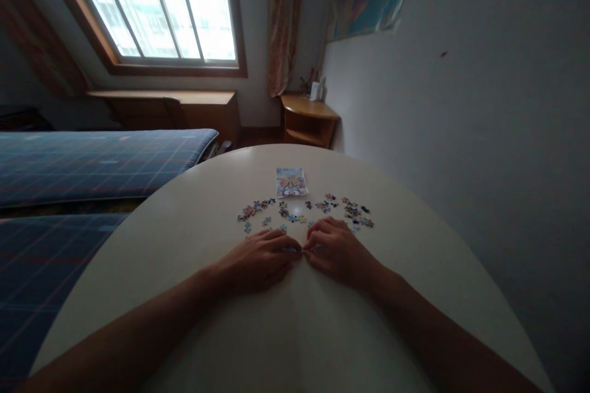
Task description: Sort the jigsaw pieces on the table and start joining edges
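Both of my hands rest on a round white table (286, 331), fingertips meeting over small jigsaw pieces. My left hand (260, 261) has its fingers curled and pinched on a puzzle piece (295, 250) at the middle. My right hand (338, 249) is also curled, pinching a piece right beside it. The two pieces touch between my fingertips. Several loose puzzle pieces (304, 212) lie scattered in a band just beyond my hands. A small printed picture card (291, 182) lies flat farther back.
A bed with a blue plaid cover (92, 163) runs along the left. A wooden corner shelf (308, 118) stands behind the table, a grey wall (483, 104) rises close on the right, and a bright window (161, 3) is at the back.
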Available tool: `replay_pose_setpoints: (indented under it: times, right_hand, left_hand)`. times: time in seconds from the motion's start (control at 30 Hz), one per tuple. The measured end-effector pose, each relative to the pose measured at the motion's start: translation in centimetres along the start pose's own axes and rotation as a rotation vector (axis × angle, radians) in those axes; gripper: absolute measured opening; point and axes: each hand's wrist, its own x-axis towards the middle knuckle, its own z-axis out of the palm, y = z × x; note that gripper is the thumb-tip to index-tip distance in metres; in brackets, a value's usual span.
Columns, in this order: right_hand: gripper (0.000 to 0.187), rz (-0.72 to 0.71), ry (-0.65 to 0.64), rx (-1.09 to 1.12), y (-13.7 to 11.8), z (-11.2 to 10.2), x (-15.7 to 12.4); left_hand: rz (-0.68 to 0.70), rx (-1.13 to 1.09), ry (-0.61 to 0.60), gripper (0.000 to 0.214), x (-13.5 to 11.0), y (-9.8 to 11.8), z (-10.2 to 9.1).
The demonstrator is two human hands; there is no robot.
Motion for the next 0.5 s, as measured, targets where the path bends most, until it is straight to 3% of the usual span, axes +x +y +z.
replay_pose_setpoints:
  times: [0.27,0.43,0.5]
  right_hand:
    - [0.006,-0.030,-0.007,0.012,0.4,0.2,-0.2]
    - [0.011,-0.057,0.012,-0.001,1.0,0.1,-0.4]
    - [0.017,-0.040,0.029,-0.022,1.4,-0.1,-0.4]
  left_hand:
    - [0.004,-0.022,0.046,0.024,-0.2,-0.1,0.2]
    - [-0.211,0.073,0.258,0.017,-0.6,-1.3,0.5]
    - [-0.290,0.100,0.291,0.016,-0.7,-1.8,0.5]
